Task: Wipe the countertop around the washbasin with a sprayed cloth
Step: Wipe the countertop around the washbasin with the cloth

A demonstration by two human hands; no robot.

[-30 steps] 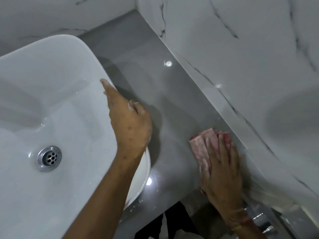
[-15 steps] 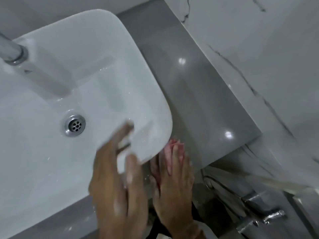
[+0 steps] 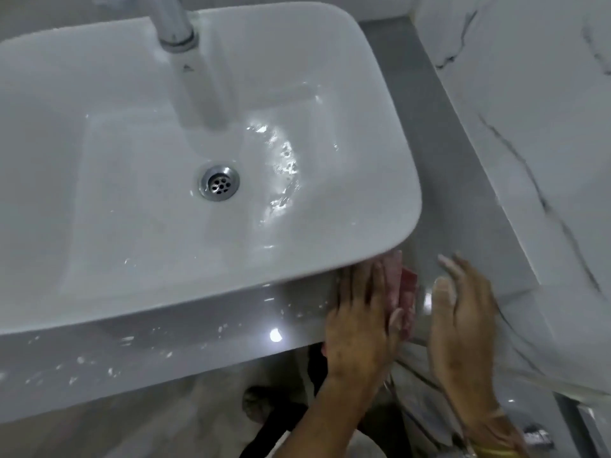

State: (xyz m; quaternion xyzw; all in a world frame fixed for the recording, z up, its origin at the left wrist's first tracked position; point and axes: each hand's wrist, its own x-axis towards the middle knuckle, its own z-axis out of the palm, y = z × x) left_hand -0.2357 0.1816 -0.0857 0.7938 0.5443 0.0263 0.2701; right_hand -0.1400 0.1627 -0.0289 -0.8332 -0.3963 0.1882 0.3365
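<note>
The white washbasin [image 3: 380, 104] sits on a grey countertop [image 3: 463, 200], seen from above. A pink cloth [image 3: 408, 292] lies on the counter at the basin's front right corner, partly tucked under the basin's rim. My left hand [image 3: 360, 315] presses flat on the cloth and covers most of it. My right hand [image 3: 463, 328], with a gold bangle at the wrist, is just to the right of the cloth, fingers apart, holding nothing.
A chrome tap [image 3: 175, 24] stands over the basin, and the drain [image 3: 219, 183] is in the middle. A white marble wall [image 3: 529, 110] borders the counter on the right. White flecks dot the front counter strip [image 3: 148, 355]. The floor lies below.
The cloth went from under my right hand to under my left, at the basin's front corner. My right hand came off it and opened. The view swung left over the basin.
</note>
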